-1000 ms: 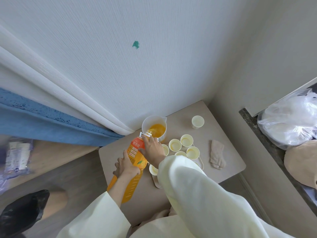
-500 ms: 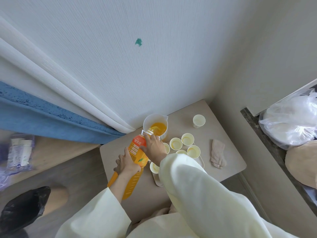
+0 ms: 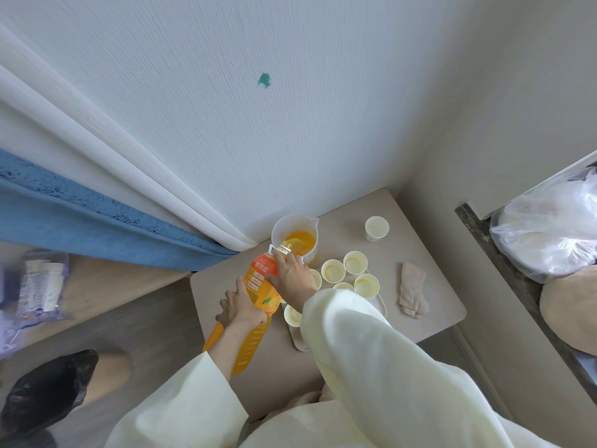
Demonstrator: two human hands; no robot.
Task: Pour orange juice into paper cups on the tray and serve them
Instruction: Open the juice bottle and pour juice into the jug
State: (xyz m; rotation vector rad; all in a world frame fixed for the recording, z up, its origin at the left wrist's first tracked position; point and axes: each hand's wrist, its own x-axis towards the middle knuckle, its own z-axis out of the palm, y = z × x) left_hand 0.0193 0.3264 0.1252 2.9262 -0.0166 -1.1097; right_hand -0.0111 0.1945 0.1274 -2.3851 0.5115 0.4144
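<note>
Both your hands are holding the tall orange plastic juice bottle (image 3: pixel 258 287), tilted.

- Left hand (image 3: pixel 240 310) is wrapping the mid-body, fingers curled round it.
- Right hand (image 3: pixel 290 276) is gripping the shoulder by the label, thumb on the near side, fingers over the top.
- Long axis is running from the base, low-left by your left sleeve, up-right to the mouth.
- Mouth is sitting at the near rim of the clear plastic measuring jug (image 3: pixel 281 225).
- Orange juice (image 3: pixel 300 239) is lying in the jug bottom. Cannot tell if a stream is running.

Key relation: the pale yellow paper cups (image 3: pixel 333 271) are standing on the cream rounded tray (image 3: pixel 302 343), right of the bottle mouth and just beside the jug. Your right forearm is covering the tray's near part. So the target is lying off-axis, to the right of the pour line.

Right hand is nearer to jug + cups; left is sitting on the bottle's far side from them. Jug spout is pointing away-right, toward a lone paper cup (image 3: pixel 376 228) off the tray.

Judgement: cup fill not readable at this res. Next move is prob. calling for levelling the bottle first, then freeing the right hand for the jug.
</note>
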